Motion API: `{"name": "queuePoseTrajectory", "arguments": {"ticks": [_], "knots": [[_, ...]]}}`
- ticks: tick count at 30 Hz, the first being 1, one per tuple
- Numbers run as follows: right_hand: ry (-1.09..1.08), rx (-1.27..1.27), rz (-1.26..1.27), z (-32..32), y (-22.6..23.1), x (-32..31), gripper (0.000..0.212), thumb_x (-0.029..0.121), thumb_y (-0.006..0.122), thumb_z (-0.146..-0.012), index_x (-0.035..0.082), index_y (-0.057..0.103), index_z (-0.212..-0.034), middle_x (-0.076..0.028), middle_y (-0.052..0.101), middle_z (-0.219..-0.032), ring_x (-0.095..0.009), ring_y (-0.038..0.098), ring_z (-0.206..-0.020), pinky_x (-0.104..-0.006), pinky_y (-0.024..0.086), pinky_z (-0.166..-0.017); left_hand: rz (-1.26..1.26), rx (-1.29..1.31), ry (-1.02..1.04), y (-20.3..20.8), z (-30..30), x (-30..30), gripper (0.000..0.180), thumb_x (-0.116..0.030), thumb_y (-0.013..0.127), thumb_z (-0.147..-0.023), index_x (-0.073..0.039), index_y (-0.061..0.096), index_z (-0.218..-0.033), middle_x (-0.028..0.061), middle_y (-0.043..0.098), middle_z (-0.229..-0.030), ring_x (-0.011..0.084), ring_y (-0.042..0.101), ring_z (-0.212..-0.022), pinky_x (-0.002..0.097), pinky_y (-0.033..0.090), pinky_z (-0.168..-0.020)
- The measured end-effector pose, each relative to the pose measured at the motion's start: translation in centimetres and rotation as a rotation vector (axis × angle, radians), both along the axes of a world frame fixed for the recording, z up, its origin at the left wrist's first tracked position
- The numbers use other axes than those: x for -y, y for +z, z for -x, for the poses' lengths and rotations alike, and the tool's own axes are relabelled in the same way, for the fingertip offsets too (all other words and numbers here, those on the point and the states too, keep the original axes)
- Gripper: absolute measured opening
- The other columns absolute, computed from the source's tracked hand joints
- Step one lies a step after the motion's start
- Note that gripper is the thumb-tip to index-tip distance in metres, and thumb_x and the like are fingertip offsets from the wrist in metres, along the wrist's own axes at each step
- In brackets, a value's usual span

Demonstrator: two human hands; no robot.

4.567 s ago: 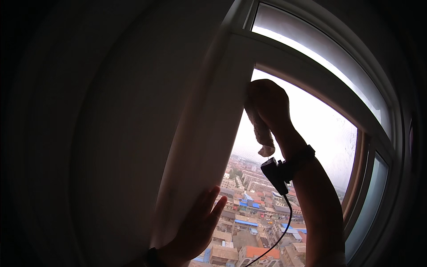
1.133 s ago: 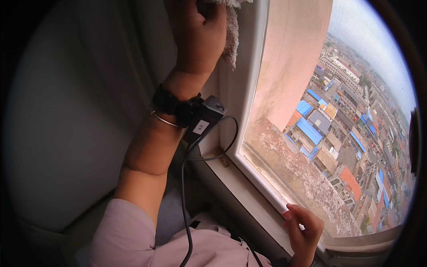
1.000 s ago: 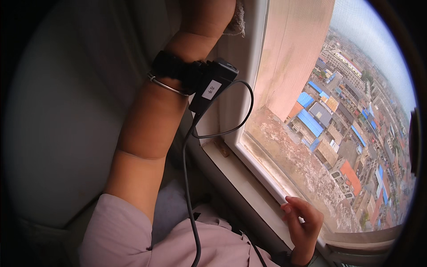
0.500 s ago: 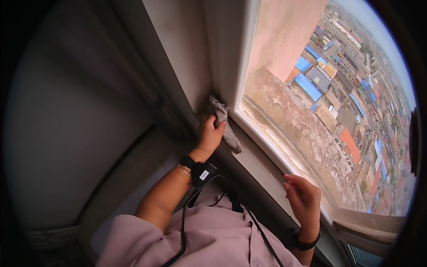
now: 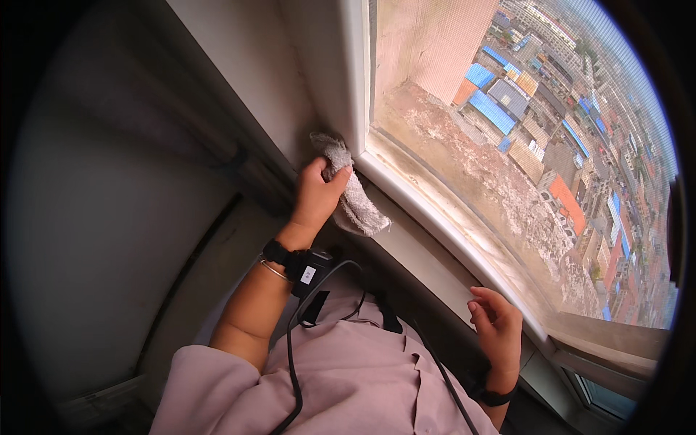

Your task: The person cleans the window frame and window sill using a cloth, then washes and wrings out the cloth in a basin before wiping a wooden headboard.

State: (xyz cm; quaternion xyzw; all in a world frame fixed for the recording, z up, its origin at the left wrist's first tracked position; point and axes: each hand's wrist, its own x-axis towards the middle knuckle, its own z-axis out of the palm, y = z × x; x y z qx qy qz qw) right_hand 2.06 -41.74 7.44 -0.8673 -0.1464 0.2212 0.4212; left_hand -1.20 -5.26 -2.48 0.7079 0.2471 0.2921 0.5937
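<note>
My left hand (image 5: 317, 194) grips a greyish-white terry cloth (image 5: 357, 206). The cloth is bunched at the inner corner where the window frame (image 5: 435, 206) meets the side wall and the sill (image 5: 417, 250); one end hangs over the sill's inner edge. My fingertips are partly hidden behind the cloth. Farther right along the sill, my right hand (image 5: 498, 330) is raised beside the frame, its fingers loosely curled and apart, with nothing in them. Whether it touches the sill I cannot tell.
A black cable (image 5: 293, 348) runs from the device (image 5: 312, 272) on my left wrist down across my clothes. At the left stands a pale panel (image 5: 109, 239). Beyond the window glass lie a rough ledge (image 5: 464, 156) and rooftops far below. A smaller window (image 5: 605, 395) sits at lower right.
The whole view has shifted, so the window corner sits farther up and left. My left hand keeps its hold on the cloth, which now shows more spread out. My right hand stays nearly as it was.
</note>
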Motion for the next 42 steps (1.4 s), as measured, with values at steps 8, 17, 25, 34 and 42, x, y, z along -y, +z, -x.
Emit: {"name": "queuePoseTrajectory", "arguments": {"ticks": [8, 17, 25, 34, 42], "knots": [[-0.019, 0.075, -0.016, -0.7, -1.5, 1.5, 0.024, 0.005, 0.068, -0.084, 0.003, 0.067, -0.108, -0.011, 0.068, -0.081, -0.013, 0.063, -0.068, -0.0256, 0.050, -0.065, -1.004, 0.103, 0.116, 5.3, 0.3, -0.2, 0.036, 0.004, 0.067, -0.074, -0.004, 0.062, -0.109, 0.0128, 0.053, -0.092, 0.0297, 0.056, -0.078, 0.0381, 0.049, -0.066], [-0.015, 0.149, 0.023, -1.1, -1.9, 3.1, 0.024, 0.006, 0.068, -0.083, 0.004, 0.067, -0.107, -0.012, 0.068, -0.082, -0.018, 0.063, -0.068, -0.0284, 0.050, -0.064, -1.122, -0.641, 0.029, 3.9, -1.7, 5.0, 0.026, -0.020, 0.060, -0.081, -0.010, 0.057, -0.104, 0.0114, 0.053, -0.101, 0.0353, 0.063, -0.079, 0.0489, 0.053, -0.064], [-0.031, 0.029, 0.015, -0.2, -3.4, 4.3, 0.023, 0.004, 0.067, -0.084, 0.002, 0.067, -0.107, -0.009, 0.067, -0.079, -0.011, 0.060, -0.067, -0.0256, 0.048, -0.063, -0.854, -0.432, -0.113, 4.4, -1.3, 8.6, 0.026, -0.017, 0.061, -0.078, -0.006, 0.055, -0.100, 0.0138, 0.055, -0.100, 0.0396, 0.061, -0.080, 0.0503, 0.052, -0.067], [0.044, 0.156, 0.085, -1.6, -4.0, 3.2, 0.021, 0.004, 0.064, -0.087, -0.002, 0.065, -0.107, -0.003, 0.063, -0.074, -0.009, 0.057, -0.060, -0.0243, 0.047, -0.058, -0.156, 0.025, -0.503, 3.6, 3.0, 8.7, 0.041, 0.006, 0.063, -0.081, 0.000, 0.058, -0.121, 0.0098, 0.049, -0.117, 0.0177, 0.057, -0.103, 0.0277, 0.050, -0.082], [0.014, 0.058, 0.128, -0.8, -3.3, 1.7, 0.022, 0.004, 0.064, -0.087, -0.004, 0.064, -0.108, -0.005, 0.064, -0.078, -0.009, 0.057, -0.062, -0.0246, 0.047, -0.057, -0.152, 0.071, -0.069, 1.7, 4.7, 2.2, 0.023, -0.010, 0.067, -0.084, 0.001, 0.063, -0.103, 0.0129, 0.058, -0.104, 0.0257, 0.058, -0.095, 0.0344, 0.047, -0.084]]}}
